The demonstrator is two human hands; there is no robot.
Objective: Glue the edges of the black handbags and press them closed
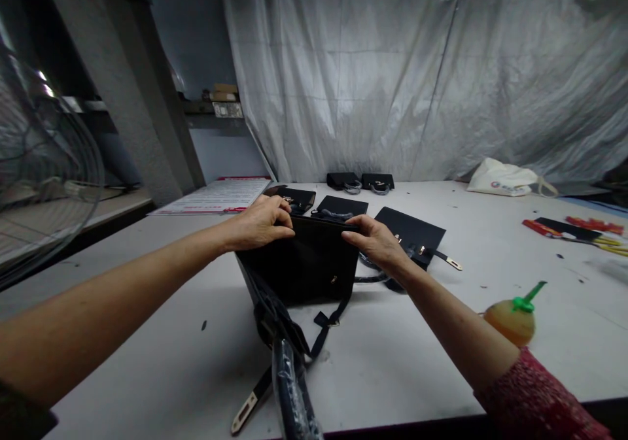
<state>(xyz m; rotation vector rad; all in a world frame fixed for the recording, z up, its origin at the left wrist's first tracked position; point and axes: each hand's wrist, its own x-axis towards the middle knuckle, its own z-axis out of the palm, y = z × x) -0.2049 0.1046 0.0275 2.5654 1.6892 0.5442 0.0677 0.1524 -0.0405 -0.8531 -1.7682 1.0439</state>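
A black handbag [304, 267] stands on the white table in front of me. Its plastic-wrapped handle [289, 388] hangs toward me, and a strap with a gold-coloured metal tip [244, 414] lies beside it. My left hand [262, 223] pinches the bag's far upper edge near its left end, thumb on the near side. Along the same edge, at the right corner, my right hand [375, 240] grips with its thumb on the near side. The fingers behind the panel are partly hidden.
Several more black bags lie behind, one a flat bag [412, 227] to the right. A squeeze bottle [510, 319] with green nozzle stands right, near my forearm. Farther off are red-and-yellow tools [574, 231], a white cloth bag [505, 178] and a printed sheet [216, 197].
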